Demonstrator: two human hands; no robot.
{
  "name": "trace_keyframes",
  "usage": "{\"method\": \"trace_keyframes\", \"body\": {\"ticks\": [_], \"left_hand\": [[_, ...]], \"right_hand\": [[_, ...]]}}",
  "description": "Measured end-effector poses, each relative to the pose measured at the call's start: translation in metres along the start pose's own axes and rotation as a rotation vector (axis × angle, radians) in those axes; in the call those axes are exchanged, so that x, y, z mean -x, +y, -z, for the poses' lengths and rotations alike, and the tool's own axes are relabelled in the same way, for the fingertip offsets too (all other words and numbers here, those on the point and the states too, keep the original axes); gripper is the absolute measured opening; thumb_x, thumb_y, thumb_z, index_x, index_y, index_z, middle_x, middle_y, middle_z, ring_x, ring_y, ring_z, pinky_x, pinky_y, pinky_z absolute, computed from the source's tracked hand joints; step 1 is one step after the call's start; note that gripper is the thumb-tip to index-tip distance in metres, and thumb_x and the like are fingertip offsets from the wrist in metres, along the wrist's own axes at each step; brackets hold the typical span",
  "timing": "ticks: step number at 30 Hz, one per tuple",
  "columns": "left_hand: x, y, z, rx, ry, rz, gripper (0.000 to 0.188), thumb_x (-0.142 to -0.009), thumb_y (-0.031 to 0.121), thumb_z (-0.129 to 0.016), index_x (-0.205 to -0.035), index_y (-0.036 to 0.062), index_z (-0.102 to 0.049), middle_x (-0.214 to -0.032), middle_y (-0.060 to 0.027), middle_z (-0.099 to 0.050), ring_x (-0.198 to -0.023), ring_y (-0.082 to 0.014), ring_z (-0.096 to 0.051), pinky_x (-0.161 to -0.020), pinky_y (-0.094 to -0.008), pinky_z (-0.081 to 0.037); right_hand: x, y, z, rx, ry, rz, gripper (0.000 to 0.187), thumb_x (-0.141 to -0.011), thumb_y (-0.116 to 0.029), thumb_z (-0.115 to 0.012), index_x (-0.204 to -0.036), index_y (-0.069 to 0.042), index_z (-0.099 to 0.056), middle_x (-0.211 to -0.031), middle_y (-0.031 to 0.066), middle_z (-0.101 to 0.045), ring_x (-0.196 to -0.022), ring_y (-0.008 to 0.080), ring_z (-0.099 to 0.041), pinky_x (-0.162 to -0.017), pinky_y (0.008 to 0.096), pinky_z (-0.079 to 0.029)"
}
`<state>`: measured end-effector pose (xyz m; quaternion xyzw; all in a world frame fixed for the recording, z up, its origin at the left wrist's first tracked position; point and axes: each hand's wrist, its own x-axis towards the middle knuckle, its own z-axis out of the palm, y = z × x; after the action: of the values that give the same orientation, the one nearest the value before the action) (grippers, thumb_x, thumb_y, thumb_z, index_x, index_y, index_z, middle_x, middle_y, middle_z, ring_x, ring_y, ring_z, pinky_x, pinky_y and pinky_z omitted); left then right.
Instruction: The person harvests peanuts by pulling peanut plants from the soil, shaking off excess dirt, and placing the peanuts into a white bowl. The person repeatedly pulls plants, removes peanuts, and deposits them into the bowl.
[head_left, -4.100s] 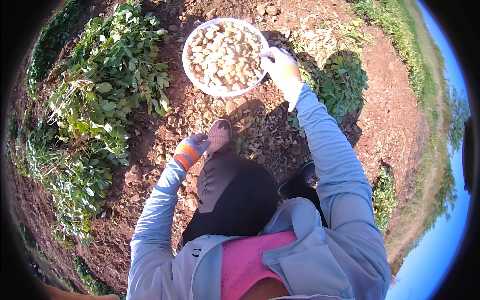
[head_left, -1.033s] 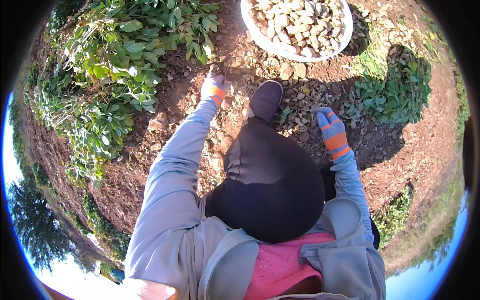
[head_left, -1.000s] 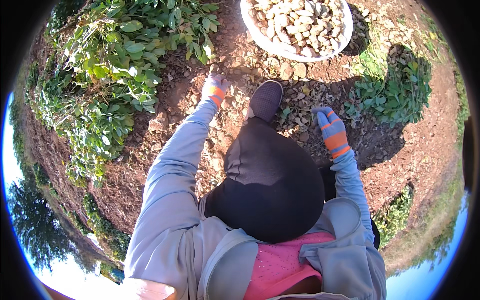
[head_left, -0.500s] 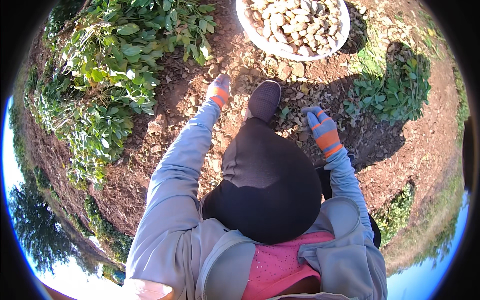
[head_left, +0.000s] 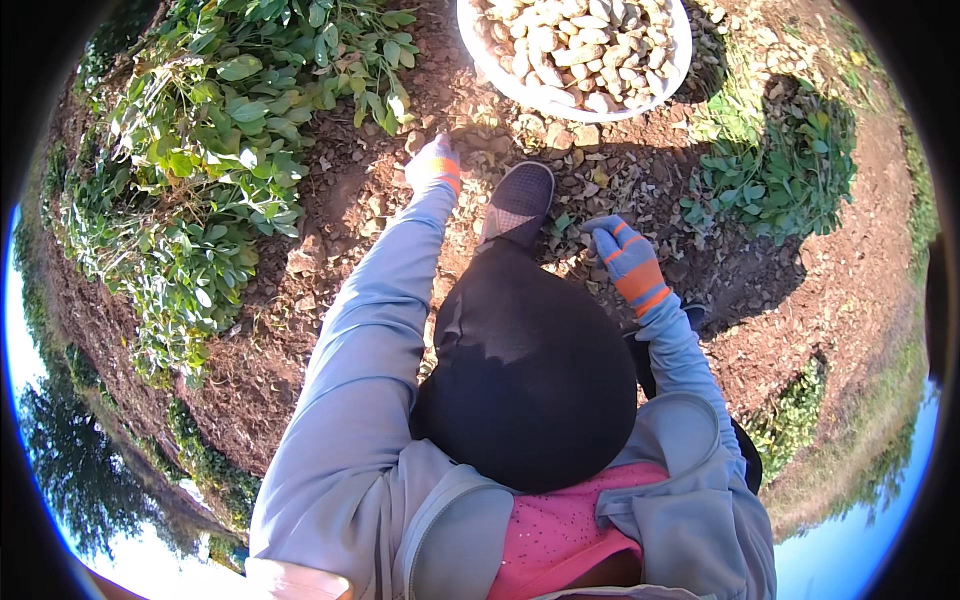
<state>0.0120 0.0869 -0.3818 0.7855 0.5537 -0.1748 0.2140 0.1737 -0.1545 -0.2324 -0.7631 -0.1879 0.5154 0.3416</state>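
My left hand, in a grey glove with orange bands, reaches down to the stony soil left of my shoe. Its fingers look drawn together; whatever is in them is too small to make out. On the other side of the shoe, low over dry leaves, my right hand wears a matching glove. Its fingers are curled in, and their tips are partly hidden, so I cannot see what they hold. Beyond both hands stands a round white tub, heaped with unshelled peanuts.
A large heap of uprooted leafy plants lies to the left. A smaller green bunch sits at the right, partly in shadow. Dry leaves, clods and small stones cover the ground around my bent knee.
My left hand has moved slightly forward over the soil. My right hand has shifted a little left, its fingers still curled. The whole view has slid slightly.
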Motion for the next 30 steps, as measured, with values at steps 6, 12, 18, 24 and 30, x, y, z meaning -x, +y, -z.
{"method": "trace_keyframes", "body": {"ticks": [6, 12, 18, 24, 30], "left_hand": [[-0.023, -0.010, -0.008, 0.008, -0.016, 0.016, 0.025, -0.087, 0.027, -0.047, -0.098, 0.0116, -0.063, -0.081, -0.0112, -0.065, -0.074, -0.0263, -0.063, -0.066, -0.0374, -0.049], [-0.014, -0.056, -0.003, 1.053, -0.282, 0.156, 0.018, -0.084, 0.018, -0.057, -0.095, 0.0042, -0.062, -0.070, -0.0058, -0.063, -0.051, -0.0134, -0.055, -0.052, -0.0245, -0.043], [0.003, -0.050, -0.005, 0.369, -0.075, -0.093, 0.027, -0.084, 0.028, -0.054, -0.108, 0.0191, -0.061, -0.089, -0.0105, -0.065, -0.078, -0.0224, -0.063, -0.071, -0.0315, -0.048], [-0.010, -0.002, 0.010, -0.197, -0.181, 0.031, 0.032, -0.084, 0.030, -0.048, -0.115, 0.0230, -0.054, -0.096, -0.0109, -0.064, -0.089, -0.0291, -0.062, -0.076, -0.0391, -0.048], [-0.025, -0.034, 0.004, 0.139, -0.225, -0.146, 0.023, -0.083, 0.024, -0.052, -0.093, 0.0060, -0.062, -0.085, -0.0132, -0.065, -0.078, -0.0276, -0.064, -0.068, -0.0377, -0.050]], "right_hand": [[0.000, -0.001, 0.004, 0.001, 0.028, 0.000, 0.016, -0.088, -0.017, -0.050, -0.098, -0.010, -0.062, -0.064, 0.0002, -0.054, -0.055, 0.0070, -0.047, -0.051, 0.0245, -0.039], [-0.007, 0.016, 0.005, -0.017, 0.022, -0.003, 0.017, -0.087, -0.017, -0.051, -0.097, -0.009, -0.061, -0.064, 0.0023, -0.054, -0.056, 0.0092, -0.048, -0.053, 0.0257, -0.040], [-0.010, 0.007, -0.005, -0.031, -0.052, 0.046, 0.019, -0.090, -0.012, -0.047, -0.101, -0.006, -0.060, -0.070, -0.0017, -0.053, -0.059, 0.0049, -0.047, -0.054, 0.0199, -0.040], [-0.006, 0.004, -0.007, 0.018, -0.023, 0.025, 0.017, -0.087, -0.018, -0.052, -0.098, -0.008, -0.061, -0.072, 0.0068, -0.060, -0.063, 0.0130, -0.054, -0.058, 0.0284, -0.043], [-0.002, 0.001, -0.003, 0.072, -0.038, -0.009, 0.020, -0.090, -0.013, -0.045, -0.101, -0.007, -0.060, -0.070, -0.0015, -0.053, -0.058, 0.0053, -0.046, -0.054, 0.0203, -0.040]]}}
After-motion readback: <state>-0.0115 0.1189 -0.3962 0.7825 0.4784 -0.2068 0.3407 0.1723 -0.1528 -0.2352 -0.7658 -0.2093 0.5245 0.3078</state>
